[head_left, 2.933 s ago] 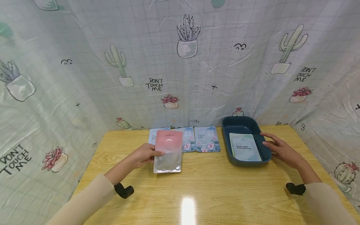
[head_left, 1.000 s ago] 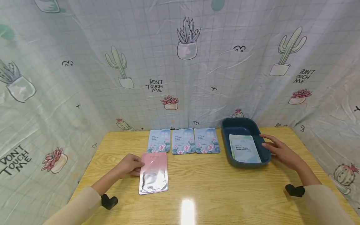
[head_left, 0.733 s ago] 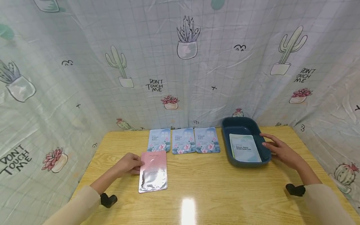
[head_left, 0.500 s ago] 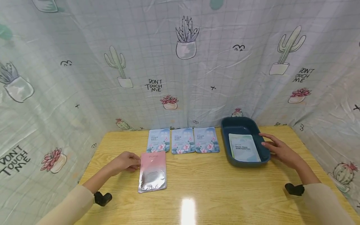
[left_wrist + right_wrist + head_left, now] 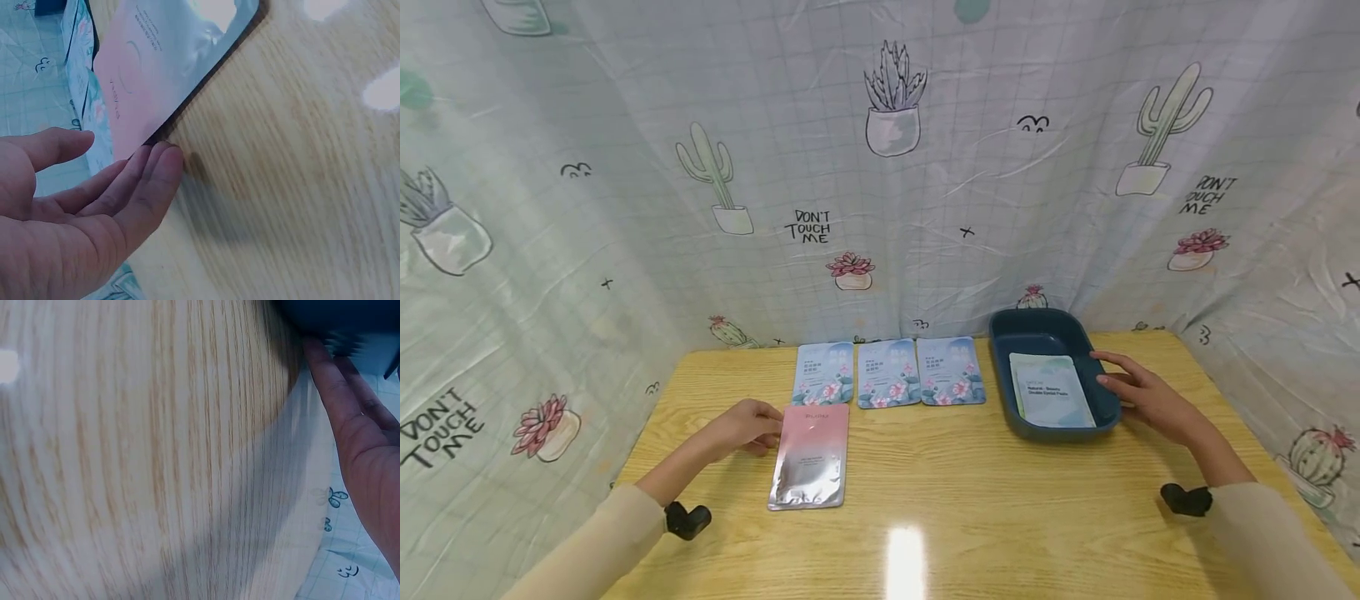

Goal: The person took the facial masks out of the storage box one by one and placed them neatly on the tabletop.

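A pink and silver face mask sachet (image 5: 810, 457) lies on the table in front of a row of blue floral sachets. My left hand (image 5: 747, 430) is at its left edge. In the left wrist view the fingers (image 5: 164, 165) touch the sachet's edge from the side, and the thumb (image 5: 75, 144) is lifted off it. My right hand (image 5: 1152, 406) rests against the right wall of a dark blue bin (image 5: 1101, 400), its fingers extended along the outside and rim. A pale sachet (image 5: 1054, 392) printed with "Double Eyelid Paste" lies in the bin, with another edge peeking out beneath.
Three blue sachets line the table's back edge: left (image 5: 823, 375), middle (image 5: 889, 375) and right (image 5: 951, 372). A cactus-print curtain (image 5: 775, 167) hangs behind and at both sides. Bare wood table (image 5: 985, 500) spreads in front of the bin.
My left hand has brought the pink sachet left and nearer, laid it down and loosened its thumb. Since then the sachet has shifted slightly. The right hand stays at the bin.
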Action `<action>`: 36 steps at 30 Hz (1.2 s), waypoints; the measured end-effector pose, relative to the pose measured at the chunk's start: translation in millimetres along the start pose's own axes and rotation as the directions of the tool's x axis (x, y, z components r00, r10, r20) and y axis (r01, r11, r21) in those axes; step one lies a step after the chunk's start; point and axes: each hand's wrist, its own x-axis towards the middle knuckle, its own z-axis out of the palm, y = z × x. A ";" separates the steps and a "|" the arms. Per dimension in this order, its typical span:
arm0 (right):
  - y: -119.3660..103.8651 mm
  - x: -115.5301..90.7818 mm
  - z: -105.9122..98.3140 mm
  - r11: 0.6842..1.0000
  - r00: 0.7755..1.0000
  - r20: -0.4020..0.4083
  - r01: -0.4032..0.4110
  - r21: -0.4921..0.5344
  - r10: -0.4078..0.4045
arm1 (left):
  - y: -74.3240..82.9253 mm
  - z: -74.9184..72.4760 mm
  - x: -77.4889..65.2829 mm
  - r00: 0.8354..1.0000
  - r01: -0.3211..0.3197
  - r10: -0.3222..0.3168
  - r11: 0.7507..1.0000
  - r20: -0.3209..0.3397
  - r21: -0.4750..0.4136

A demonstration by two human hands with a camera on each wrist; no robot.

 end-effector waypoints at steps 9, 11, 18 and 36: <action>-0.7 1.4 -0.8 1.000 1.000 0.001 0.000 -0.001 0.000 | 39.1 -5.0 5.8 0.987 -0.122 0.143 0.962 -0.070 0.243; -1.2 0.9 -1.2 1.000 1.000 0.005 0.005 0.009 -0.005 | 50.0 -3.1 9.9 0.981 -0.163 0.187 0.943 -0.058 0.289; -0.6 -0.1 -0.8 1.000 1.000 0.004 0.013 0.024 -0.013 | 92.2 21.4 25.9 0.962 -0.256 0.273 0.903 0.000 0.345; -1.5 -2.0 1.1 1.000 1.000 -0.001 0.006 0.023 -0.006 | 213.6 131.4 83.5 0.885 -0.463 0.428 0.846 0.181 0.263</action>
